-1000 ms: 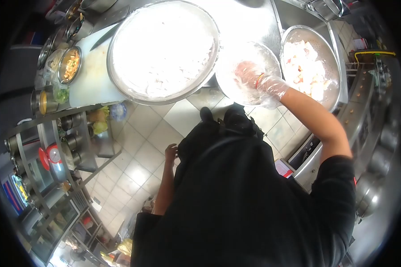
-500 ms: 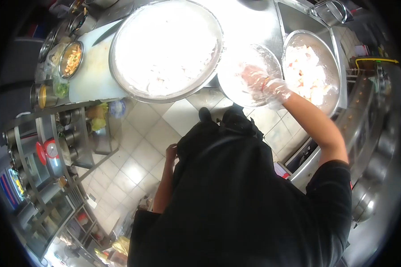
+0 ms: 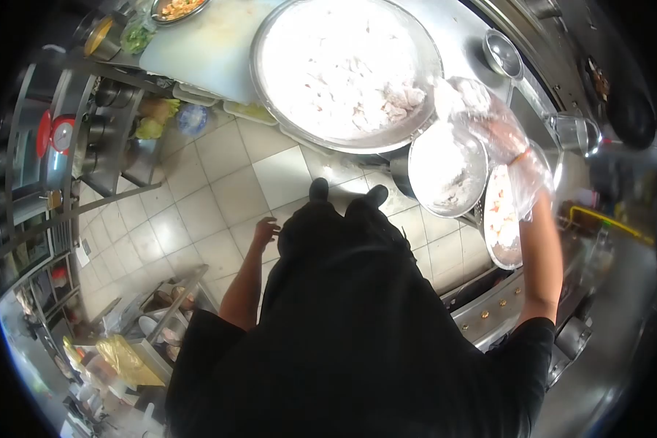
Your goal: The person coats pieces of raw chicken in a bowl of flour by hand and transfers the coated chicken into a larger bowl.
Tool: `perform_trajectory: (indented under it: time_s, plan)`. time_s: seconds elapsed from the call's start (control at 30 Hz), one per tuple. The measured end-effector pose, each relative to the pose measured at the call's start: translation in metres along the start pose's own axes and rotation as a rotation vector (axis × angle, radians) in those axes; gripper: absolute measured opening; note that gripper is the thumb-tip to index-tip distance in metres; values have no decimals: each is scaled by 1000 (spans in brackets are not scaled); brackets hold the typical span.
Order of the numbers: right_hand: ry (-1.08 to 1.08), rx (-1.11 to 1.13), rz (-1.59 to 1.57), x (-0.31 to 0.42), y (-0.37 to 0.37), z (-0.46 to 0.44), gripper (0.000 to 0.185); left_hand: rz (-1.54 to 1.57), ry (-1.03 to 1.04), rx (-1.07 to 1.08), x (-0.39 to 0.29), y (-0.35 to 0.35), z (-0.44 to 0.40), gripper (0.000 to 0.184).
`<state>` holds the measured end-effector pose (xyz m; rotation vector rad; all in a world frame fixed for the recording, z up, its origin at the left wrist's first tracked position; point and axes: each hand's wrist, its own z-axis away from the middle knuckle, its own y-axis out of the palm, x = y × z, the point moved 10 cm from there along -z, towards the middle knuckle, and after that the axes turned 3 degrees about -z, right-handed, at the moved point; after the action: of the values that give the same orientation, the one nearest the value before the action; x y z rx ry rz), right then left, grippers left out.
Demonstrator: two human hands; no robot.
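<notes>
My right hand (image 3: 489, 120) wears a clear plastic glove with an orange band at the wrist. Its white-dusted fingers are bunched beside the right rim of a wide metal bowl (image 3: 310, 139), and glare hides what they hold. Flour-coated pieces (image 3: 390, 102) lie in that bowl. Below the hand, a smaller metal bowl (image 3: 460, 193) contains white flour. Partly behind my right forearm is a perforated metal bowl (image 3: 507, 259) with pale and reddish pieces (image 3: 500, 208). My left hand (image 3: 268, 230) hangs bare at my side, fingers loosely apart, with nothing in it.
A white cutting board (image 3: 197, 55) lies left of the wide bowl, near a bowl of chopped orange food (image 3: 177, 9). An empty small metal bowl (image 3: 504, 55) stands at the back right. Metal shelves (image 3: 102, 168) line the left; a tiled floor (image 3: 230, 179) lies below.
My right hand has left the flour bowl and moved up beside the wide bowl's right rim. The head view has shifted. My left hand still hangs at my side.
</notes>
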<state>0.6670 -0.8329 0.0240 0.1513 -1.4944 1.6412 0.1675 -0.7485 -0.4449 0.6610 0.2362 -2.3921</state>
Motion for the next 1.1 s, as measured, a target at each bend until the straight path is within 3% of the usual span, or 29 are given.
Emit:
perform_trajectory:
  time_s: [0.07, 0.17, 0.2, 0.3, 0.37, 0.4, 0.43, 0.53, 0.8, 0.87, 0.93, 0.97, 1.03, 1.1]
  plan:
    - [-245, 33, 146, 24, -2, -27, 32, 16, -5, 34, 7, 6, 6, 27]
    - [5, 157, 355, 22, 2, -62, 33, -9, -28, 17, 14, 8, 6, 27]
    - [-147, 125, 158, 52, -7, -66, 35, 2, -28, -3, 12, 7, 10, 26]
    - [-387, 33, 201, 67, -26, -66, 48, 43, -16, -25, 5, 6, 18, 25]
    - [-206, -51, -433, 74, -54, -44, 49, 72, -2, -30, 4, 11, 19, 25]
    - [-203, -63, -637, 77, -61, -28, 45, 65, 3, -64, 5, 11, 18, 24]
    - [-211, -63, -638, 72, -65, -13, 45, 57, 10, -100, 6, 11, 19, 24]
    - [36, -212, -551, 1, -97, 32, 46, 21, 37, -112, 10, 28, 31, 26]
    - [132, -266, 117, -186, -98, 201, 46, 18, 28, -78, 36, 110, 59, 23]
    - [86, -203, 270, -237, -80, 224, 51, -159, 186, -107, -9, 146, 83, 21]
    - [-63, -229, 452, -232, -70, 235, 54, -260, 418, -30, -62, 192, 106, 22]
    - [-52, -244, 315, -244, -68, 240, 58, -283, 514, 50, -89, 225, 119, 24]
    - [-7, -258, 131, -273, -58, 241, 62, -278, 516, 191, -152, 301, 168, 23]
    - [29, -209, 149, -284, -41, 237, 64, -149, 495, 426, -204, 382, 224, 20]
